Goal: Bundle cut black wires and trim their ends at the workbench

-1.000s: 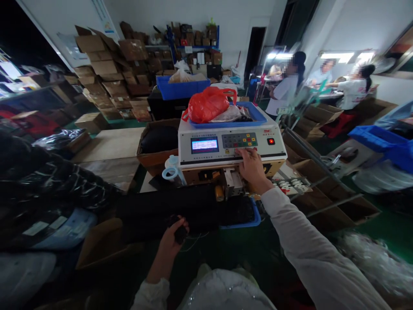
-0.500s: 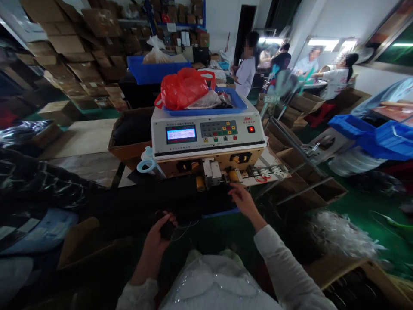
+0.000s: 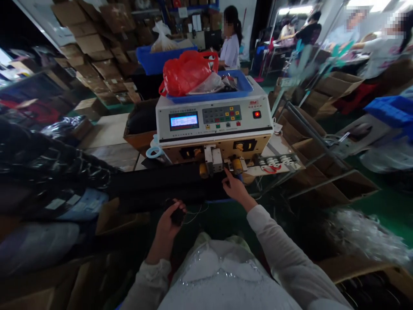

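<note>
A white machine [image 3: 214, 122] with a lit screen, a keypad and a glowing red switch stands in front of me. My left hand [image 3: 172, 217] is wrapped round a dark bundle [image 3: 178, 214] with thin pale wires trailing to the right. Just below the machine's metal head [image 3: 213, 159], my right hand [image 3: 232, 184] points its index finger up at the gap beside the yellow roller [image 3: 237, 165]. Its other fingers are curled, and whether they hold anything is too dark to tell. Black material lies under the machine's front.
On the machine sits a blue tray [image 3: 248, 88] with a red plastic bag [image 3: 187, 73]. Cardboard boxes [image 3: 92, 45] are stacked at the back left. Metal rack bars [image 3: 309, 129] and open cartons stand at right. Several people are farther back.
The view has shifted, so the machine sits slightly higher and further right. My right index finger is now closer to the machine's head. My left hand still holds the dark bundle.
</note>
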